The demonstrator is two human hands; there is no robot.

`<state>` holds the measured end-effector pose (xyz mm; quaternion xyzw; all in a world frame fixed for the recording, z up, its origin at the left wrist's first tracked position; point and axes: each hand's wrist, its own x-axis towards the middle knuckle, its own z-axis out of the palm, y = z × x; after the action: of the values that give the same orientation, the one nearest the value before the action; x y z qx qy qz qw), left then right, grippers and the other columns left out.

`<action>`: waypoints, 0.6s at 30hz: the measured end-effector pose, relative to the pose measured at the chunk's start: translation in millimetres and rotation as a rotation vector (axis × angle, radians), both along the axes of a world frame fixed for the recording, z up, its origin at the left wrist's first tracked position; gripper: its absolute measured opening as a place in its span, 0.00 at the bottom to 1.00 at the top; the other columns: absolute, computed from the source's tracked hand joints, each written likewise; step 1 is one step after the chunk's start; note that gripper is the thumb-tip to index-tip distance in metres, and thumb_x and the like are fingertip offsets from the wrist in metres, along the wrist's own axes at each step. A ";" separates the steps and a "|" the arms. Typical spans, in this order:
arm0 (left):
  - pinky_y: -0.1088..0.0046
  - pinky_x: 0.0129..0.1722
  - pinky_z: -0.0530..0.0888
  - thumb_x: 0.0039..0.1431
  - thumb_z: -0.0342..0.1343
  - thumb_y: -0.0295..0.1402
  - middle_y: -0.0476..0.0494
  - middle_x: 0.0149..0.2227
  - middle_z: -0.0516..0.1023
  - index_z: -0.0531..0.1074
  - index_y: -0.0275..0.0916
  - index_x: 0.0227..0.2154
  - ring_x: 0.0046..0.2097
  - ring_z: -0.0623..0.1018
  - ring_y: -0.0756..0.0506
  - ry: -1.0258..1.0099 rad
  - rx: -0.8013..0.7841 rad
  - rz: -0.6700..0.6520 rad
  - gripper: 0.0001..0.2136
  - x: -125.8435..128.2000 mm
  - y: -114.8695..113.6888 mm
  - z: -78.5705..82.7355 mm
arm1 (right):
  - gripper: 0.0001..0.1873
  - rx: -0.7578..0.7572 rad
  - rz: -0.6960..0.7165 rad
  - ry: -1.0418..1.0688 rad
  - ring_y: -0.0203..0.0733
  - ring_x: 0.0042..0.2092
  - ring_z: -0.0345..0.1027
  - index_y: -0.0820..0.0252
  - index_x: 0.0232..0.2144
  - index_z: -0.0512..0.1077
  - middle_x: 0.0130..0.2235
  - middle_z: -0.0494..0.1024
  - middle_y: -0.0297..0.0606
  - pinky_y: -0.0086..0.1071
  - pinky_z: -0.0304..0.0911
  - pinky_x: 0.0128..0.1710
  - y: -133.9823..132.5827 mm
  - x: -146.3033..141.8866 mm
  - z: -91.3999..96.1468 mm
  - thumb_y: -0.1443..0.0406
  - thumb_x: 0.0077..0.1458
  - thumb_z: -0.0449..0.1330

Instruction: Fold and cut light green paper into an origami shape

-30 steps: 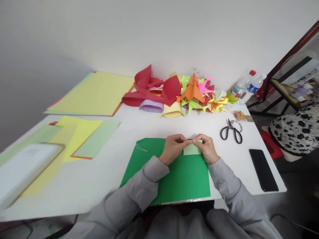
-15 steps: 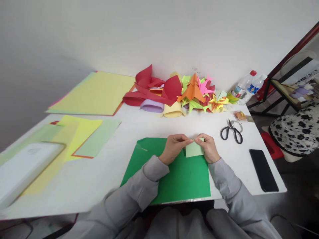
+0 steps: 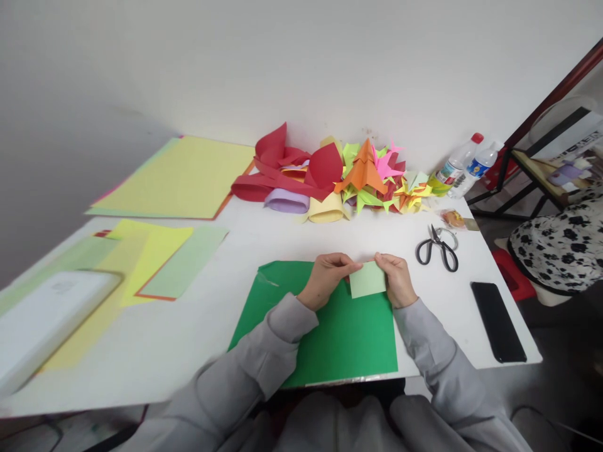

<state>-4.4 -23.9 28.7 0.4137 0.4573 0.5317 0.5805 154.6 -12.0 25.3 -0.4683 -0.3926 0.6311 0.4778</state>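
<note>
Both my hands hold a small folded square of pale green paper (image 3: 367,280) just above a large dark green sheet (image 3: 330,339) that lies on the white table (image 3: 235,326). My left hand (image 3: 326,277) pinches the paper's left edge with thumb and fingers closed. My right hand (image 3: 398,279) grips its upper right edge, fingers curled over it. Grey sleeves cover both my arms.
A heap of folded paper shapes (image 3: 339,176) in red, orange, yellow and green lies against the wall. Black scissors (image 3: 438,248) and a black phone (image 3: 498,321) lie to the right, two plastic bottles (image 3: 464,164) behind them. Yellow and pale green sheets (image 3: 160,251) and a white box (image 3: 47,314) lie on the left.
The pale green paper now shows more of its face and is tilted slightly; my fingers have shifted from its top crease to its side edges.
</note>
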 end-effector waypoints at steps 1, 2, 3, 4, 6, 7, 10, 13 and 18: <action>0.75 0.22 0.65 0.39 0.68 0.37 0.51 0.16 0.71 0.72 0.36 0.14 0.21 0.67 0.53 -0.007 -0.002 -0.004 0.13 -0.2 0.3 -0.5 | 0.17 0.008 0.003 -0.009 0.34 0.21 0.60 0.61 0.21 0.77 0.20 0.73 0.32 0.30 0.56 0.23 0.0 0.7 -0.6 0.52 0.42 0.68; 0.75 0.22 0.65 0.39 0.68 0.38 0.51 0.16 0.71 0.72 0.36 0.14 0.21 0.67 0.53 -0.009 -0.002 -0.003 0.13 -0.3 0.6 -0.9 | 0.17 0.028 0.006 -0.027 0.34 0.21 0.60 0.61 0.21 0.77 0.20 0.73 0.32 0.30 0.55 0.23 0.0 1.4 -1.1 0.52 0.43 0.67; 0.76 0.22 0.65 0.39 0.68 0.38 0.51 0.16 0.70 0.72 0.36 0.14 0.21 0.67 0.53 -0.007 -0.002 -0.001 0.13 -0.4 0.8 -1.4 | 0.17 0.057 0.011 -0.051 0.34 0.21 0.59 0.61 0.21 0.77 0.19 0.73 0.32 0.30 0.54 0.23 0.0 2.1 -1.3 0.52 0.44 0.66; 0.76 0.22 0.65 0.39 0.68 0.38 0.51 0.16 0.70 0.72 0.36 0.14 0.21 0.67 0.53 0.003 -0.001 0.002 0.13 -0.4 0.9 -1.9 | 0.17 0.090 0.015 -0.080 0.34 0.21 0.59 0.61 0.21 0.77 0.19 0.72 0.32 0.30 0.54 0.23 -0.1 2.5 -1.2 0.52 0.45 0.66; 0.75 0.23 0.66 0.39 0.68 0.38 0.51 0.16 0.71 0.72 0.36 0.15 0.21 0.68 0.52 0.040 0.013 0.005 0.13 0.3 0.6 -3.0 | 0.17 0.145 0.018 -0.141 0.34 0.22 0.59 0.60 0.21 0.77 0.20 0.72 0.31 0.30 0.53 0.24 -0.5 2.5 -0.2 0.53 0.46 0.65; 0.75 0.24 0.67 0.39 0.68 0.38 0.50 0.18 0.73 0.73 0.36 0.17 0.22 0.69 0.52 0.066 0.027 -0.002 0.12 0.9 0.4 -3.7 | 0.16 0.166 0.021 -0.171 0.34 0.23 0.59 0.60 0.20 0.77 0.20 0.72 0.31 0.30 0.53 0.24 -0.9 2.0 0.7 0.53 0.47 0.65; 0.74 0.27 0.69 0.41 0.67 0.38 0.48 0.21 0.76 0.75 0.35 0.20 0.25 0.71 0.51 0.135 0.081 -0.034 0.11 3.3 -0.7 -6.1 | 0.17 0.211 0.032 -0.249 0.35 0.25 0.59 0.59 0.20 0.77 0.20 0.72 0.31 0.30 0.55 0.26 -2.0 -0.6 3.4 0.52 0.45 0.65; 0.73 0.28 0.70 0.44 0.65 0.39 0.47 0.22 0.77 0.75 0.35 0.21 0.25 0.72 0.50 0.164 0.113 -0.055 0.11 5.0 -1.3 -8.3 | 0.18 0.228 0.046 -0.275 0.35 0.25 0.58 0.59 0.18 0.75 0.19 0.71 0.31 0.31 0.55 0.27 -2.2 -3.1 4.2 0.51 0.44 0.65; 0.75 0.27 0.68 0.46 0.62 0.39 0.49 0.20 0.74 0.73 0.36 0.20 0.24 0.69 0.51 0.191 0.143 -0.079 0.11 3.4 -0.7 -9.6 | 0.17 0.228 0.049 -0.286 0.35 0.24 0.56 0.59 0.18 0.73 0.19 0.69 0.31 0.30 0.54 0.25 -1.5 -4.7 2.4 0.52 0.42 0.67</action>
<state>-1.0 -24.6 19.1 0.5205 0.4548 0.4980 0.5237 149.9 -13.4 27.7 -0.4864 -0.5369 0.5210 0.4513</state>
